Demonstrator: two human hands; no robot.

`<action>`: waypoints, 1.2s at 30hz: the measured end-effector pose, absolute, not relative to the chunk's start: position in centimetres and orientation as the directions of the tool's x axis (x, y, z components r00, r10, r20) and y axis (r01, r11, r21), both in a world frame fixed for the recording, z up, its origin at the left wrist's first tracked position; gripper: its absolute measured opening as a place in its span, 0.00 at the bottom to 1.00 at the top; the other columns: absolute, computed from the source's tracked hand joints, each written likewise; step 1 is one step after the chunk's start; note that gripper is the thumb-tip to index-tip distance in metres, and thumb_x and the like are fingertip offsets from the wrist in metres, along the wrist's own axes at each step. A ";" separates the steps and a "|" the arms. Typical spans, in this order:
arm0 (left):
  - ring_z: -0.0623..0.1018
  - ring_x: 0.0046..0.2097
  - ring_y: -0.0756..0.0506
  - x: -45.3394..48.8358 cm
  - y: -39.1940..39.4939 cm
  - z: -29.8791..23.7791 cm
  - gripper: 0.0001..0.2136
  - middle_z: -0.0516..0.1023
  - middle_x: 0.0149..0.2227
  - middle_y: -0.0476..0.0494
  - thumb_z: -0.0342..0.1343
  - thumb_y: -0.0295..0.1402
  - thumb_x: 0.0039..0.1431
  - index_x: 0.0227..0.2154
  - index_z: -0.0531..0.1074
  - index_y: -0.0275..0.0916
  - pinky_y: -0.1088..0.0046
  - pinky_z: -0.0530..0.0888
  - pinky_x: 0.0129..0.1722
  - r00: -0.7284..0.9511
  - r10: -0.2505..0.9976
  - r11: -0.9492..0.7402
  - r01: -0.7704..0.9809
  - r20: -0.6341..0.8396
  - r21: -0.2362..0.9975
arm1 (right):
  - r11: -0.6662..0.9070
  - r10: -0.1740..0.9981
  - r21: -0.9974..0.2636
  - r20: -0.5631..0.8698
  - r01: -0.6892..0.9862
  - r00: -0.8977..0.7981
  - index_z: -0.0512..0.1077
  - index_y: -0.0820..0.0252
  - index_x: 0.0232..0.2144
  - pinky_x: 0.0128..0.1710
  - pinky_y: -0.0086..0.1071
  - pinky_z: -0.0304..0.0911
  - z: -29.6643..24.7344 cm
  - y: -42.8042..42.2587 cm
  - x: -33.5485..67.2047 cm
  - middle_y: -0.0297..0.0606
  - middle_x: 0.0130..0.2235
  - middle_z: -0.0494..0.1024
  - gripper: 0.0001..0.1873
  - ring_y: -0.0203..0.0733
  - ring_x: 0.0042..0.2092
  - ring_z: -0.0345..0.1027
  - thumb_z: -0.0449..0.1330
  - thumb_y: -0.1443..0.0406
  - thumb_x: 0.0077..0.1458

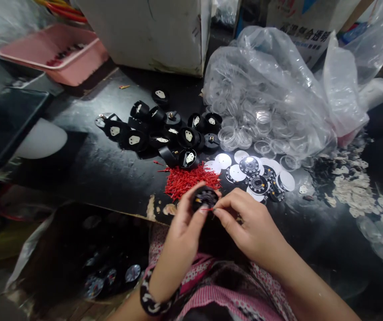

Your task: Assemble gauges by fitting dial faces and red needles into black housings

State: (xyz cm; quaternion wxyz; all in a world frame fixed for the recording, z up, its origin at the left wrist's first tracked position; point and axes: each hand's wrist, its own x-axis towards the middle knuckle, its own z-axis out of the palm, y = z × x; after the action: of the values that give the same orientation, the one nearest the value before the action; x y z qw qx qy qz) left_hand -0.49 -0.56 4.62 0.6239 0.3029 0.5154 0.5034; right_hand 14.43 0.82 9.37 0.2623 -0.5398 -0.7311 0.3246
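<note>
Cupping a black case (205, 196) from its left side, the left hand (183, 225) grips it between thumb and fingers, near the front edge of the tabletop (111, 174). The case's round face is turned up and toward the person, so its axis leans rather than standing straight; an orange mark shows on the dark face. The right hand (246, 218) has thumb and forefinger pinched narrow on one end of a red needle (206, 209). The needle's long axis runs crosswise, almost level from left to right, its free end pointing left by the left thumb, at the near rim of the case. Whether it touches the rim, I cannot tell.

Just beyond the hands lies a red heap (186, 180) of needles pointing every way. Behind it, more cases (174, 131) sit at mixed tilts, several with their pale plates facing the person. Right of the heap are round dials (257, 183), mostly flat, some face up and others white side up.
</note>
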 end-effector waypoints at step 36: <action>0.68 0.63 0.38 -1.2 -0.5 4.5 0.20 0.74 0.59 0.47 0.62 0.41 0.56 0.53 0.74 0.50 0.61 0.63 0.64 0.161 0.885 0.466 -0.280 -0.437 0.840 | 0.474 0.880 -0.392 0.186 0.788 -0.437 0.71 0.62 0.32 0.39 0.37 0.55 8.9 1.9 14.7 0.39 0.32 0.74 0.08 0.42 0.35 0.65 0.52 0.70 0.62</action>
State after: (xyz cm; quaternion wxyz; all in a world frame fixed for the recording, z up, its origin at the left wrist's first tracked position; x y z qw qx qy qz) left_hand -1.15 -0.45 4.49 0.6981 0.3055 0.4954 0.4170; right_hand 14.74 1.91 8.87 0.1844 -0.4975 -0.8385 0.1242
